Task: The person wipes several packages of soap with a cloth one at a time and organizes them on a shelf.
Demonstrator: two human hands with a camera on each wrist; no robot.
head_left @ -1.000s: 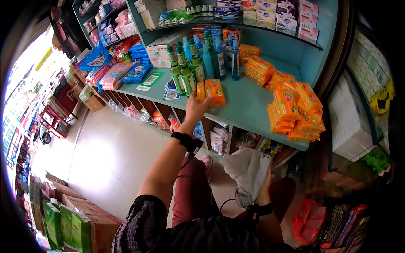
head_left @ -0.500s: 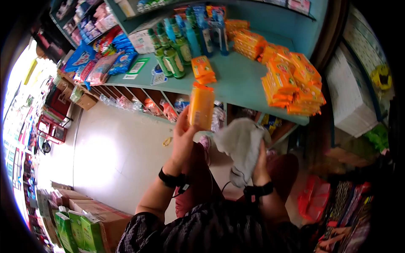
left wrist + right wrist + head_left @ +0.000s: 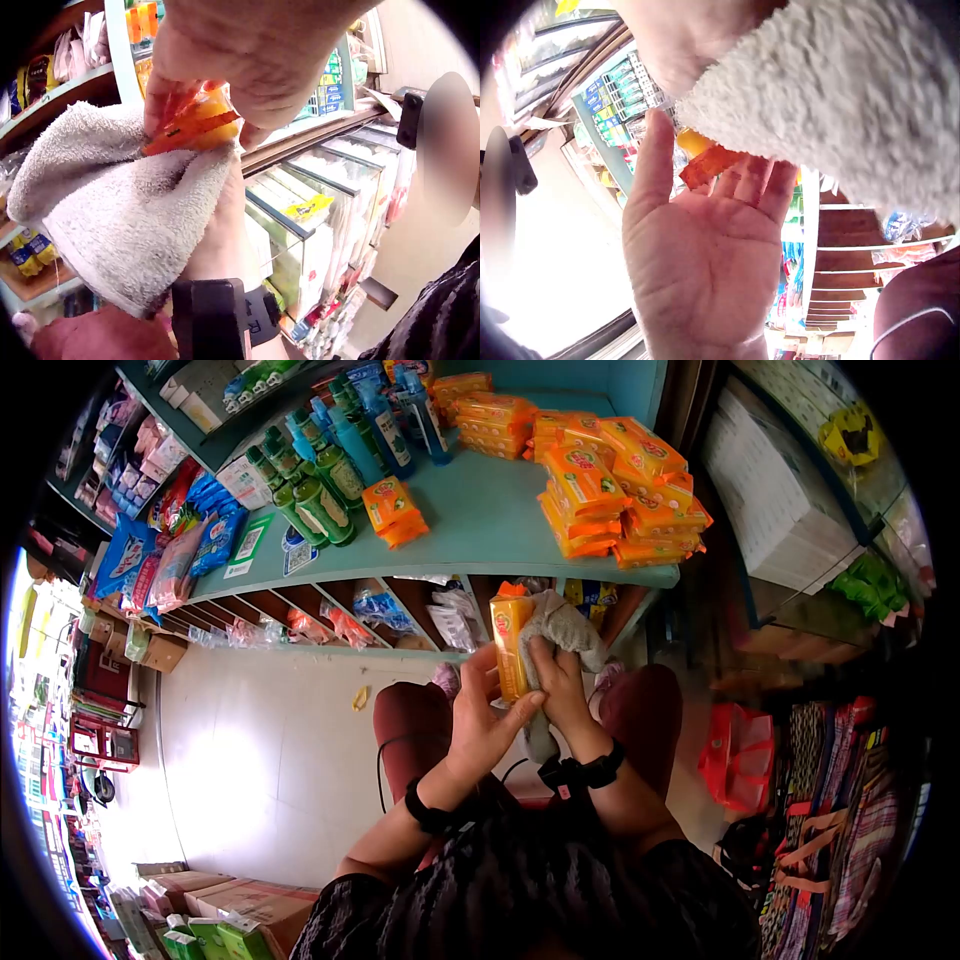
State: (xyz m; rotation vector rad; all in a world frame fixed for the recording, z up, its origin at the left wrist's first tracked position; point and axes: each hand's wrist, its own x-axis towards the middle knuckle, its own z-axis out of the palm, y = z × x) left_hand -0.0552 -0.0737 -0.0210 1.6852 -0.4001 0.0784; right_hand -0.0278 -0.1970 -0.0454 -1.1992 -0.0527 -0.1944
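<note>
In the head view the left hand (image 3: 482,722) holds an orange soap pack (image 3: 509,645) upright above the lap, thumb on one side and fingers on the other. Against the pack's right side the right hand (image 3: 562,685) presses a grey cloth (image 3: 565,628), which it grips. The left wrist view shows the cloth (image 3: 139,217) draped by the pack's orange end (image 3: 199,129), under the left hand (image 3: 247,56). From the right wrist the left palm (image 3: 709,262) faces the camera, and the cloth (image 3: 840,105) covers part of the pack.
On the green counter (image 3: 470,535) stand green bottles (image 3: 322,510) and blue bottles (image 3: 390,440), with a small orange stack (image 3: 394,512) beside them. A larger pile of orange packs (image 3: 625,490) lies at the right. A red bag (image 3: 738,757) is on the right; cartons (image 3: 225,900) are lower left.
The left hand took an orange pack from the counter and brought it back to the cloth over the lap. The right hand and cloth moved in against the pack. The head view shifted.
</note>
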